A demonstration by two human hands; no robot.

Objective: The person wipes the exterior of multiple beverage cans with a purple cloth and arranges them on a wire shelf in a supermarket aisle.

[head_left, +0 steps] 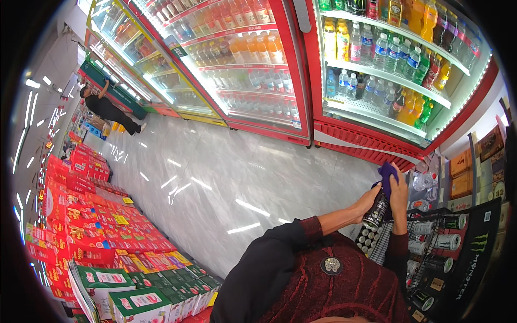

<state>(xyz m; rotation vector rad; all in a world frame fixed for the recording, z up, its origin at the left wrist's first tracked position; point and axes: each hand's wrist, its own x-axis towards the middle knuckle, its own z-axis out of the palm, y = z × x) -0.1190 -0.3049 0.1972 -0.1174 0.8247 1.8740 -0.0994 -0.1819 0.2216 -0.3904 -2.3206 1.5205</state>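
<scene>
My left hand [366, 202] grips a black drink can [376, 210], tilted, with its silver end towards me. Bunched over the can's far end is a purple cloth [386, 177], which my right hand [398, 193] presses against it. Part of the cloth hangs down between the can and my right palm. Just below both hands is a black wire rack [381, 247] with several cans in it. More cans lie on the tiers of the Monster display stand [470, 250] at my right.
Glass-door drink coolers line the far side, the nearest a red-framed cooler [363, 141] full of bottles. Stacked red cartons [117, 226] and green-and-white boxes [141, 303] stand at the left. Grey floor tiles [242, 177] lie between. Another person [109, 107] stands by a distant cooler.
</scene>
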